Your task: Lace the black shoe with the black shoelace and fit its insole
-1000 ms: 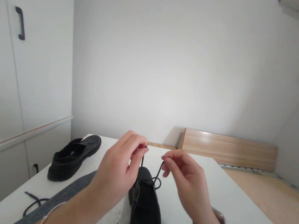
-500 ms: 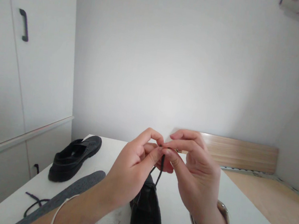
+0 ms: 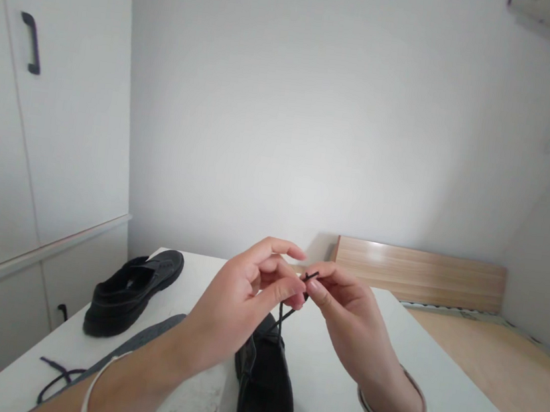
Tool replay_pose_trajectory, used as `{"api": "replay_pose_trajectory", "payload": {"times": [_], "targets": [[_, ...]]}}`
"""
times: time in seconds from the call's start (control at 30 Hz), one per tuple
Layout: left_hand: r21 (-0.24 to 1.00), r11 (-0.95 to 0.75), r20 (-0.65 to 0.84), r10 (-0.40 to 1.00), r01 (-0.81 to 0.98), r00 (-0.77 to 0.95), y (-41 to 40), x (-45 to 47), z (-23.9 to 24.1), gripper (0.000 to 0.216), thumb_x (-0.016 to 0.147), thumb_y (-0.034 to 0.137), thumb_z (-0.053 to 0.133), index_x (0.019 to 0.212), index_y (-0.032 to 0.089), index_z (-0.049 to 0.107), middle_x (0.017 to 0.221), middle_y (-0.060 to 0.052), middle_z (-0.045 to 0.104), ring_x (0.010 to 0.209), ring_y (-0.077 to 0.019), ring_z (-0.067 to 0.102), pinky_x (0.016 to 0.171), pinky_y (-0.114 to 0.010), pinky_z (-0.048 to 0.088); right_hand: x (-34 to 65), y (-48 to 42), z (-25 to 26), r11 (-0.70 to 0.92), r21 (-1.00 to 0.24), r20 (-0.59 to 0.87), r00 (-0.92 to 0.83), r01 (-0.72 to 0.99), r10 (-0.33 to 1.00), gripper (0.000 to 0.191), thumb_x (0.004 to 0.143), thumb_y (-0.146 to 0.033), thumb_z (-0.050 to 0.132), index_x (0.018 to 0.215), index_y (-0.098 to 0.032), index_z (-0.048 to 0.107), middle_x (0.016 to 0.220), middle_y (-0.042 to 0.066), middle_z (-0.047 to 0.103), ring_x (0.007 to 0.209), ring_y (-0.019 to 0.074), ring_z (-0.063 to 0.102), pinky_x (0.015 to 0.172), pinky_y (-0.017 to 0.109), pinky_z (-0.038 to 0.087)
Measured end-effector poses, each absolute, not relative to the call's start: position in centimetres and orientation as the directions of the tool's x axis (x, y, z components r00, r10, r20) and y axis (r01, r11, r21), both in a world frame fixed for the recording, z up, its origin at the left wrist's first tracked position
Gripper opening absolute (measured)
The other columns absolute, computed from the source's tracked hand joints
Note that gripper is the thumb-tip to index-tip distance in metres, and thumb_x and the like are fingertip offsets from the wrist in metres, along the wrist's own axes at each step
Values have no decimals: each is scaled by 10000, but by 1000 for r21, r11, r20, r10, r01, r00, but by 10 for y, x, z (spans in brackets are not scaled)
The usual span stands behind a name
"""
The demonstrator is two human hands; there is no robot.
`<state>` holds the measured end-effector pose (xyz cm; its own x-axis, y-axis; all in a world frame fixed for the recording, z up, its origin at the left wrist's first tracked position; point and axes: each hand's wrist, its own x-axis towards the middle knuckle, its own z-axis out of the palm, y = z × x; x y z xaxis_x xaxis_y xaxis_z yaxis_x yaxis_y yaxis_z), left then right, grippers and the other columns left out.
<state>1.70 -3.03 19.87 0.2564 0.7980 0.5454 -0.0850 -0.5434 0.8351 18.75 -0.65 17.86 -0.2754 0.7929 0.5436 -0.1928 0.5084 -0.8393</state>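
Above a black shoe (image 3: 267,385) my two hands meet, with a thin dark shoelace (image 3: 286,316) rising to them from the shoe's front. The thumb and fingers of my left hand (image 3: 249,293) pinch the lace from the left. My right hand (image 3: 351,319) pinches it from the right, and a short lace end pokes out between the fingertips. The shoe's heel end lies toward me, partly cut off by the bottom edge. Exactly how the lace crosses between the fingers is hidden.
Another black shoe (image 3: 134,292) stands on the white table (image 3: 330,407) at the far left. A grey insole (image 3: 148,337) lies partly under my left forearm, with a loose dark lace (image 3: 61,377) beside it. Behind are a wooden board (image 3: 416,277) and a white cabinet (image 3: 62,140).
My right hand has lowered slightly and its raised fingers have curled in. The lace end now shows between the fingertips, and the lace strands cross above the shoe. The view has shifted slightly.
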Motion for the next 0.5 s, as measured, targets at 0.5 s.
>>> {"api": "replay_pose_trajectory", "payload": {"times": [0.5], "targets": [[953, -292, 301, 944, 80, -137, -3, -133, 68, 318, 867, 486, 666, 962, 183, 665, 652, 35, 557, 562, -109, 503, 518, -212, 423, 308, 12, 73, 335, -844, 255, 236, -419, 938, 232, 773, -358, 787, 788, -201, 617, 627, -59, 378, 523, 71, 312, 472, 183, 318]]}}
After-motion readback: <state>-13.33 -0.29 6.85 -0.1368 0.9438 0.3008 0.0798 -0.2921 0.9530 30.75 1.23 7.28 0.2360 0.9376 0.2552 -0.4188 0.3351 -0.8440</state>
